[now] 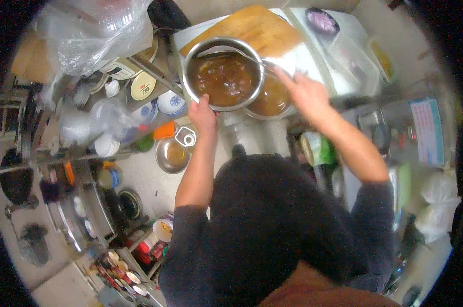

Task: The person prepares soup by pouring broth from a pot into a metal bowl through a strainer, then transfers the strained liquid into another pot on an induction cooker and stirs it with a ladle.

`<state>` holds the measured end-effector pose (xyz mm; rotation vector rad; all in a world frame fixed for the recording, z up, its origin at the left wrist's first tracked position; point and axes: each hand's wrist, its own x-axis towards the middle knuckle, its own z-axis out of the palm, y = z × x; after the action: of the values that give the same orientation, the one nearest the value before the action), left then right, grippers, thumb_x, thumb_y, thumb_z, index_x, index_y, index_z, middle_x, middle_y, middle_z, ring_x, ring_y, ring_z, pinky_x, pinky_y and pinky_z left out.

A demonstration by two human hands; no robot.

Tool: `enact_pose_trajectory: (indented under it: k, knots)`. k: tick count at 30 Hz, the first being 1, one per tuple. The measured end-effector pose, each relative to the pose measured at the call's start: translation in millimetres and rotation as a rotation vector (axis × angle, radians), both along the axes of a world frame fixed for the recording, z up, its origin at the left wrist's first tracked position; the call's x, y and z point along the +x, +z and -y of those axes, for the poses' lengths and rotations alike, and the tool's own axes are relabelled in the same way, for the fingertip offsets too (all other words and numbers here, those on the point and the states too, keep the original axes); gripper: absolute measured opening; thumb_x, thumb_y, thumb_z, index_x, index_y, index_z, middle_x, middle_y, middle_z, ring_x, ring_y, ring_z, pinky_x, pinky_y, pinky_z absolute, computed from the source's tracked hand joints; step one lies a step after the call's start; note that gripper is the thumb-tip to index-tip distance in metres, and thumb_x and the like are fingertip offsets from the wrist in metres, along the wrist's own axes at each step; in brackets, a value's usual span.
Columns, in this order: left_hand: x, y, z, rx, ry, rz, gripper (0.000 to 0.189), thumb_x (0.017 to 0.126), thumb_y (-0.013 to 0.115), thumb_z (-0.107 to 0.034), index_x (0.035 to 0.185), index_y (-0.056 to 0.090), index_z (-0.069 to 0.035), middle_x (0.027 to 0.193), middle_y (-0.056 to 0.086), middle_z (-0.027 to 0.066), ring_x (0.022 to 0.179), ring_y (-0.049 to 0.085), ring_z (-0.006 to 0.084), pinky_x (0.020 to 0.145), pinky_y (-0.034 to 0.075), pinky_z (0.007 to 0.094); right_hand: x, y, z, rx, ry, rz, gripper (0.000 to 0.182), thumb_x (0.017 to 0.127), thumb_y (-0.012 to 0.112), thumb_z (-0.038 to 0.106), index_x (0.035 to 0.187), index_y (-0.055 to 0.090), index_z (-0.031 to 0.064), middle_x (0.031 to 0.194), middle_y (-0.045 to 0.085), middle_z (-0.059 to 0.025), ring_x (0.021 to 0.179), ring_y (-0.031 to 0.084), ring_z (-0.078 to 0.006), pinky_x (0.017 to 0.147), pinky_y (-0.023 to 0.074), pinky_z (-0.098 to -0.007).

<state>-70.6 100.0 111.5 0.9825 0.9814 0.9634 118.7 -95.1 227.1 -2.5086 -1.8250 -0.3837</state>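
Observation:
A round stainless steel bowl (260, 85) holds brown liquid (225, 78) with darker bits and shiny patches at its surface. My left hand (203, 114) grips the near left rim, thumb over the edge. My right hand (306, 90) is closed around the handle of a metal utensil (250, 56) that reaches over the bowl's right rim; its working end is not clear. Below and to the right, partly covered by the steel bowl, another bowl (271, 116) contains lighter brown liquid. Behind both bowls lies a wooden cutting board (246, 27) on a white worktop (312, 61).
Stacked bowls and dishes (172, 100) crowd a shelf on the left, under clear plastic wrapping (101, 46). On the floor stand a metal basin (172, 157) and a white jug (185, 136). A dark bowl with pink contents (322, 21) sits at the worktop's far right.

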Motion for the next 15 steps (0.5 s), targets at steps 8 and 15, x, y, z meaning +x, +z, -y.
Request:
enact_pose_trajectory:
  k: [8,15]
  knots:
    - [-11.6,-12.2,-42.0,-0.074,-0.117,0.102,0.013,0.09,0.056,-0.016,0.093,0.058,-0.003,0.077,0.063,0.0072,0.055,0.059,0.0148,0.039,0.043,0.0261,-54.8,1.5,-9.8,-0.064,-0.108,-0.162,0.065,0.08,0.053,0.005,0.14,0.044,0.0274,0.085,0.057,-0.0106,0.066,0.063,-0.0313,0.054,0.0523,-0.0431]
    - [1.4,-11.5,-44.2,-0.107,-0.106,0.171,0.011,0.088,0.057,-0.013,0.093,0.057,-0.003,0.077,0.063,0.0062,0.055,0.058,0.0148,0.039,0.043,0.028,-70.1,33.7,8.8,-0.155,-0.108,-0.089,0.064,0.078,0.053,0.006,0.138,0.047,0.0268,0.078,0.053,-0.0085,0.065,0.061,-0.0283,0.057,0.052,-0.0413]
